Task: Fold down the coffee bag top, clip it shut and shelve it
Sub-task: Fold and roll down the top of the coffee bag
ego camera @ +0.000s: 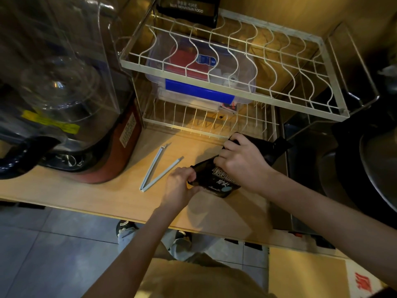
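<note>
A black coffee bag [217, 181] with white lettering lies on the wooden counter [90, 196] in front of a white wire rack [234, 91]. My left hand [180, 186] grips the bag's lower left corner. My right hand [240, 160] presses down on the bag's middle, pinching its upper part, and the bag's top end [277, 145] sticks out to the right behind that hand. A pale blue bag clip [158, 168] lies open in a V on the counter, just left of the bag, touched by neither hand.
A large blender with a clear cover and red base [64, 100] stands at the left. The rack's lower tier holds a clear box with a blue latch [199, 91]. Another black bag [189, 9] stands on the upper tier. A dark pan [378, 160] sits at the right.
</note>
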Tool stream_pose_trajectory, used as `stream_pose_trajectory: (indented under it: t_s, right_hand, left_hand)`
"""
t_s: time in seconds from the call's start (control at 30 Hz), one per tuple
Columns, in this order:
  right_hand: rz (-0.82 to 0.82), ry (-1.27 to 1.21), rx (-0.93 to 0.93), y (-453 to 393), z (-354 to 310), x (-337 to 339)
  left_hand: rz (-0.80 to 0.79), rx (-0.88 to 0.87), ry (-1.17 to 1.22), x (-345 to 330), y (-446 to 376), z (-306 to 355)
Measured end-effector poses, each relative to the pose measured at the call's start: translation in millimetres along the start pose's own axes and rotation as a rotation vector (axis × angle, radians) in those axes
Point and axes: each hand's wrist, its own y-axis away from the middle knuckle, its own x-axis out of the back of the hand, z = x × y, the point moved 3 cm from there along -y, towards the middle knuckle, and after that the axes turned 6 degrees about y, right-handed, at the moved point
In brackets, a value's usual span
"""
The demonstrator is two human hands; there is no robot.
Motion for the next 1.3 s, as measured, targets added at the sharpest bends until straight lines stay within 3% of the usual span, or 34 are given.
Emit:
stream_pose_trajectory:
  t_s: [0.17,0.33,0.5,0.67,0.87,1.1,1.3]
  right_hand:
    - [-0.033,-0.02,-0.008,1.0,6.3,3.7]
    - [-0.052,-0.033,0.005,-0.6,10.0,8.6]
    - [-0.121,-0.003,0.116,1.0,-1.2,15.6]
    - [-0.094,0.084,0.241,2.9,-12.4,20.8]
    - [-0.145,0.093,0.277,-8.0,12.3,36.9]
    - [-0.042,0.142,0.347,-0.4,1.7,37.4]
    - [0.118,0.156,0.278,8.7,7.0,30.3]
  left_hand:
    - [0.078,-0.041,0.069,-1.7,11.6,-1.6]
    - [0.116,-0.161,-0.031,-5.9,20.8,-1.6]
    - [-0.008,0.012,-0.033,-6.8,13.8,-9.6]
    - [-0.143,-0.185,-0.199,-3.8,14.6,-5.2]
    - [-0.135,-0.258,-0.278,-7.7,19.7,-8.9]
    - [-0.15,-0.098,-0.061,-12.3,14.6,-15.0]
    - [-0.198,0.032,-0.089,-7.6,5.2,-11.1]
